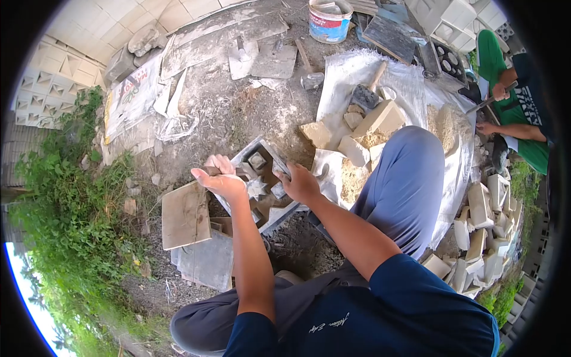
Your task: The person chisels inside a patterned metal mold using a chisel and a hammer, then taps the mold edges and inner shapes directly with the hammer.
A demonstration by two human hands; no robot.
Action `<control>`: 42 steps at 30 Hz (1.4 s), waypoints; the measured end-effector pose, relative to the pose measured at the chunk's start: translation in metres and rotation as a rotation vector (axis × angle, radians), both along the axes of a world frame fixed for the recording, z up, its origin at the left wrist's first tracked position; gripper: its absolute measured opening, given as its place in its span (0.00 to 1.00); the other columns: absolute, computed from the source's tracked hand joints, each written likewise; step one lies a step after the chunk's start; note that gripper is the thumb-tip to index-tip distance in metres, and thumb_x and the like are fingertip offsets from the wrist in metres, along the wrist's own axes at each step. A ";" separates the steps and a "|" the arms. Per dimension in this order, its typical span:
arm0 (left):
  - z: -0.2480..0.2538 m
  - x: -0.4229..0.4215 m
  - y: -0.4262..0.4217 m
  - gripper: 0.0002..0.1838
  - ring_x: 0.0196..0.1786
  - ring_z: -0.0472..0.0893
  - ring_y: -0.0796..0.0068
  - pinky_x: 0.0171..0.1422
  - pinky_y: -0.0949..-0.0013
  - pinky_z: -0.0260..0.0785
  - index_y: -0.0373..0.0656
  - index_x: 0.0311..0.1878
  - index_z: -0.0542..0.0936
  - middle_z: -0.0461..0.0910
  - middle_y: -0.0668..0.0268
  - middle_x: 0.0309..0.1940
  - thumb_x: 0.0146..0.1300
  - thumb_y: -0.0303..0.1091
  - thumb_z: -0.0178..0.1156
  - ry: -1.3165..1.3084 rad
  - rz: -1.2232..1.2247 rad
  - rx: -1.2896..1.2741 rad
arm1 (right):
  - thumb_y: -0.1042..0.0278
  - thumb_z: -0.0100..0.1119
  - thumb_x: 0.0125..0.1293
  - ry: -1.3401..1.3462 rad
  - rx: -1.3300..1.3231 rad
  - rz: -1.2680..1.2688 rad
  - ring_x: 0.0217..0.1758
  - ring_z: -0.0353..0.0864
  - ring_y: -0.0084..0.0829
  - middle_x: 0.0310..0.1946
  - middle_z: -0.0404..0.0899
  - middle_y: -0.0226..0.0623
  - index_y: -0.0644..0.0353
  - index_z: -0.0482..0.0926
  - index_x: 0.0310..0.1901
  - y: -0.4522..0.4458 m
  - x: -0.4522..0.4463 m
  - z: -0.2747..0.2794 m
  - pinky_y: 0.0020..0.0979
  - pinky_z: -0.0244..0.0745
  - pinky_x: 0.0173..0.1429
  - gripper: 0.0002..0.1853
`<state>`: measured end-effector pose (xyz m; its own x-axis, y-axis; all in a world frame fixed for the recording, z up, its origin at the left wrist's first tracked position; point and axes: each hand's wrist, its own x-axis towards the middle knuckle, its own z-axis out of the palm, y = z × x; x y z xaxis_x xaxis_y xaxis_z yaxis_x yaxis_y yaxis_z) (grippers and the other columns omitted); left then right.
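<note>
A grey box-shaped mould (271,225) lies on the ground in front of me, with a star-shaped core (256,188) and square cores inside it. My left hand (225,181) is closed over the mould's left side, its palm and thumb dusted pale. It grips a tool with a brown handle; the tool's working end is hidden or too small to make out. My right hand (299,183) is closed on the mould's right wall, fingers over the rim. Beside the mould, a flat square board (185,215) rests on a grey slab (205,260).
Pale blocks (380,122), a hammer (365,95) and sand lie on a white sheet (339,74) at right. A trowel (242,56) and a bucket (329,27) are further back. Another person (523,113) works far right, near piled blocks (479,238). Weeds (65,202) grow left.
</note>
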<state>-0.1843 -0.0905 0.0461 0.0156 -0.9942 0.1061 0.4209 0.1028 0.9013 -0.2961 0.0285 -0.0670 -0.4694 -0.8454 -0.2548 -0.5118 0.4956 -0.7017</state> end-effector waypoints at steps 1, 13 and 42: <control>0.009 -0.001 0.002 0.41 0.21 0.50 0.79 0.28 0.68 0.36 0.52 0.21 0.51 0.52 0.76 0.16 0.73 0.80 0.39 0.008 0.010 0.050 | 0.37 0.53 0.77 0.005 -0.014 -0.012 0.58 0.84 0.57 0.53 0.83 0.56 0.59 0.76 0.65 0.000 -0.001 -0.001 0.54 0.80 0.60 0.31; -0.025 -0.005 -0.008 0.41 0.22 0.49 0.79 0.28 0.68 0.36 0.51 0.23 0.51 0.49 0.75 0.17 0.71 0.83 0.36 -0.017 0.122 0.070 | 0.38 0.53 0.77 0.006 0.007 0.007 0.58 0.84 0.56 0.54 0.84 0.54 0.59 0.77 0.64 0.006 0.006 -0.002 0.54 0.79 0.61 0.31; 0.041 0.008 -0.003 0.39 0.26 0.63 0.73 0.34 0.67 0.56 0.41 0.31 0.69 0.66 0.66 0.22 0.77 0.74 0.43 0.063 0.080 -0.078 | 0.40 0.53 0.77 0.048 -0.032 -0.028 0.59 0.84 0.55 0.55 0.84 0.55 0.61 0.77 0.65 0.004 0.006 -0.005 0.52 0.79 0.62 0.31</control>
<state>-0.1764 -0.0933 0.0868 0.1037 -0.9783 0.1791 0.4644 0.2069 0.8611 -0.2905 0.0329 -0.0717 -0.5043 -0.8390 -0.2045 -0.5310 0.4880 -0.6927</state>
